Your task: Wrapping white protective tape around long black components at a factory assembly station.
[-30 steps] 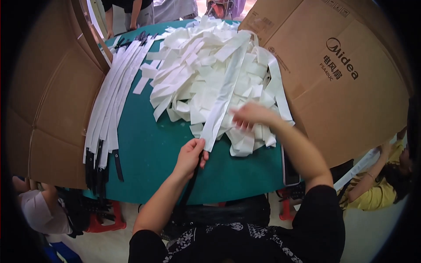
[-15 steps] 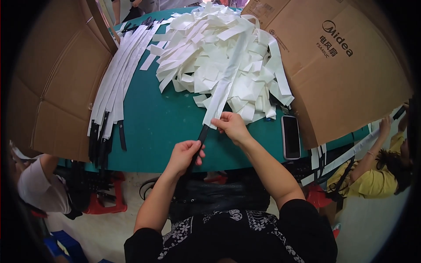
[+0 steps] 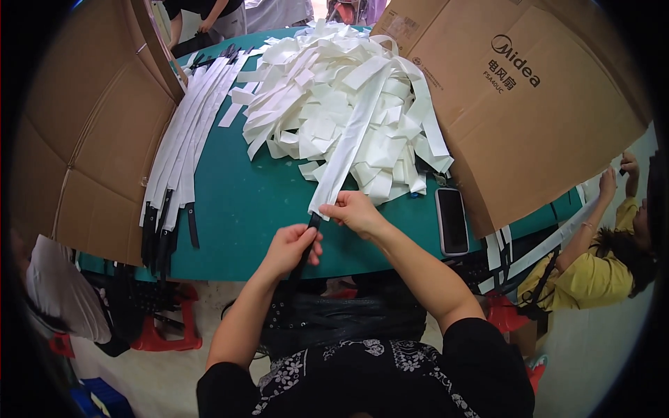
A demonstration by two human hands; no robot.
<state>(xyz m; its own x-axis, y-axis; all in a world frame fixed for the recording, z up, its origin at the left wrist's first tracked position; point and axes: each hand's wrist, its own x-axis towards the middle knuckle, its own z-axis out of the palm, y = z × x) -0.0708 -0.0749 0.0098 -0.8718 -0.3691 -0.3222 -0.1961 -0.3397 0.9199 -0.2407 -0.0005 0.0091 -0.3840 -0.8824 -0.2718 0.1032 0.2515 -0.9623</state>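
The left hand [image 3: 289,247] had its grip closed around a black strap [image 3: 314,221], while the right hand [image 3: 354,211] pinched the near end of a white sleeve [image 3: 348,150], where the 2 met. The sleeve stretched over a pile of white strips [image 3: 313,125] on the green tabletop [image 3: 230,209], left of 1 phone [image 3: 453,221].

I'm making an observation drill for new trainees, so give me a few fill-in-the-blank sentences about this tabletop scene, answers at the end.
1. The left hand holds a strap coloured ____.
2. The right hand pinches the near end of a long strip coloured ____.
3. The phone lies to the ____ of both hands.
4. The tabletop is coloured ____.
Missing words: black; white; right; green.
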